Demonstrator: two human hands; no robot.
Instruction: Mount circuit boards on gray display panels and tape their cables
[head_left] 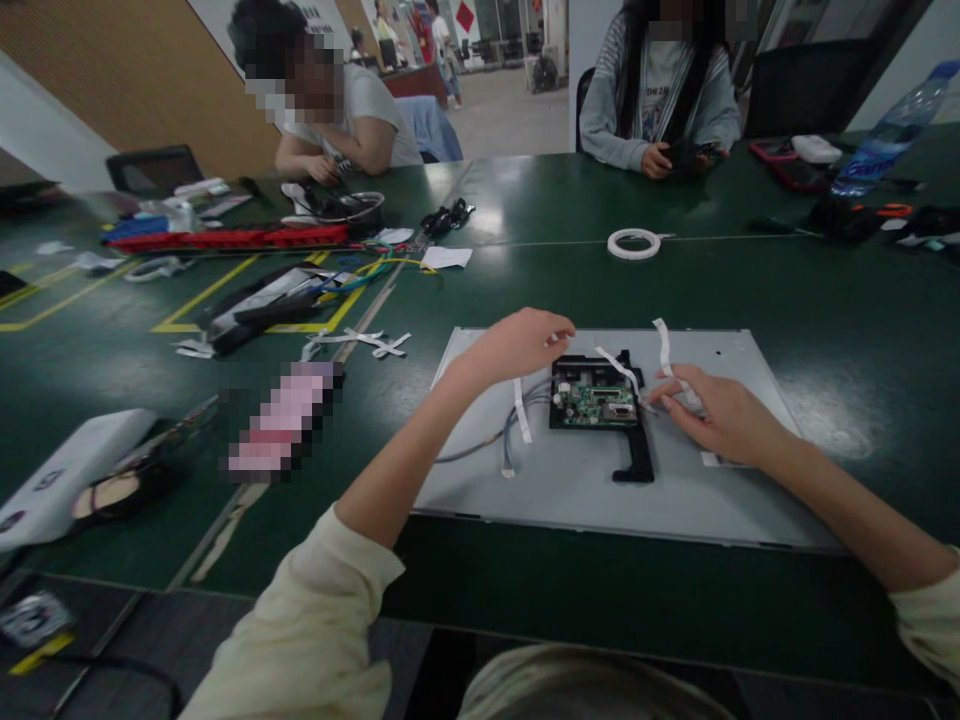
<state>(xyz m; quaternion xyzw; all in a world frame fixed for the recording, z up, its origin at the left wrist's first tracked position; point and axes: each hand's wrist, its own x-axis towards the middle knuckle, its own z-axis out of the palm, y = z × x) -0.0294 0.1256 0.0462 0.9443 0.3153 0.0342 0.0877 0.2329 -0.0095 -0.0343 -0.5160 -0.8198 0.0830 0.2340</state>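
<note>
A flat grey metal panel [480, 490] lies on the green table in front of me. On it sits a green circuit board [596, 403] in a black plastic bracket [640, 455], with grey cables [517, 415] running out to its left. A strip of white tape [619, 368] crosses the bracket's right side, and a second tape strip [523, 410] lies over the cables. My right hand [712, 412] is closed at the bracket's right edge, with a white tape strip [663, 345] sticking up from its fingers. My left hand [521, 345] hovers above the bracket's upper left, fingers loosely bent and apart, nothing visible in them.
A roll of white tape [634, 243] lies beyond the panel. Left of it are tape scraps [375, 342], a phone [285, 415], a white power bank [71, 475] and a cable bundle [270, 300]. Two people sit across the table; a water bottle [896, 130] stands far right.
</note>
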